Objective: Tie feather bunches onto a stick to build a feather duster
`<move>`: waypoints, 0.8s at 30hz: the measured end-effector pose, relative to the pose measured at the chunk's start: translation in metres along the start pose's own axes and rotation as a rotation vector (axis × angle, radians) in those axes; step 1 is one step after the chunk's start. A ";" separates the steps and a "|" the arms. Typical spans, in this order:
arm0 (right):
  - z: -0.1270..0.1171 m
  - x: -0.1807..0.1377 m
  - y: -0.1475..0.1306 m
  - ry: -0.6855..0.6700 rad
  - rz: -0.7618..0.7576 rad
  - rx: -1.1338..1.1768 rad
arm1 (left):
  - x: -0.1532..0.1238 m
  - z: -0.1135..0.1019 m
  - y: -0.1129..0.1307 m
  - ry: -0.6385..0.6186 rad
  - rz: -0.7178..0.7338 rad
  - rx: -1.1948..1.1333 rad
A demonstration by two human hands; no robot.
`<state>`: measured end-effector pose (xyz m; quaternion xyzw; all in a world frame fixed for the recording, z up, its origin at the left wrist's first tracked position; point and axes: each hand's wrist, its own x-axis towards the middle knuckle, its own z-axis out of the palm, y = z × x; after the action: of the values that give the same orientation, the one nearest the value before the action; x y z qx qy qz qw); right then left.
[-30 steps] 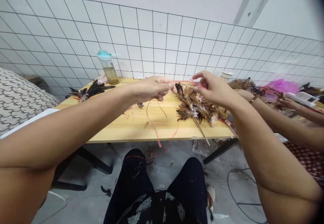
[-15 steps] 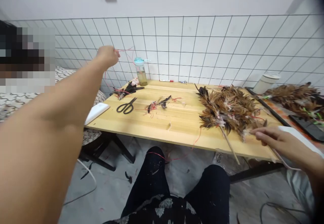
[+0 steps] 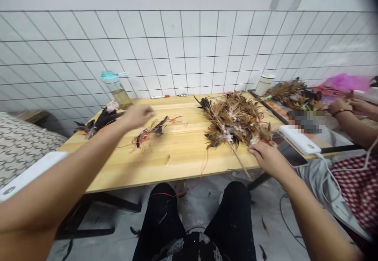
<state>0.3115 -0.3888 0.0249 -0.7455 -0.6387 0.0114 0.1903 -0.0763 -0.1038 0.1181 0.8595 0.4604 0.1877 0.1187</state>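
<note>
My left hand (image 3: 138, 116) hangs over the left half of the table, blurred, with its fingers curled closed; what they hold, if anything, cannot be made out. Below and right of it lie dark feather scraps (image 3: 149, 133) tangled with red string. Farther left is a bunch of black feathers (image 3: 100, 121). My right hand (image 3: 267, 156) is closed at the near right end of a pile of brown feathers (image 3: 233, 115), its fingers around the pale base of a feather bunch (image 3: 257, 137). A thin wooden stick (image 3: 239, 160) pokes out of the pile over the table's front edge.
On the wooden table (image 3: 183, 162) stand a water bottle (image 3: 118, 91) and a marker (image 3: 160, 96). A white cup (image 3: 265, 84) is at the back right. A white power bank (image 3: 299, 139) lies by a phone (image 3: 291, 154). A co-worker's hands (image 3: 344, 105) are at the far right.
The view has turned right. My left hand has come down from high on the left, where it drew out red string, to low over the table. My right hand has closed at the feathers.
</note>
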 end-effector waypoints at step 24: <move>0.064 -0.005 -0.037 0.080 0.218 0.017 | 0.061 0.170 0.215 -0.198 0.492 0.384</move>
<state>0.2587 -0.3718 -0.0243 -0.8089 -0.5455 0.0078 0.2194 0.1887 -0.1761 0.0588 0.9657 0.2522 0.0360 -0.0503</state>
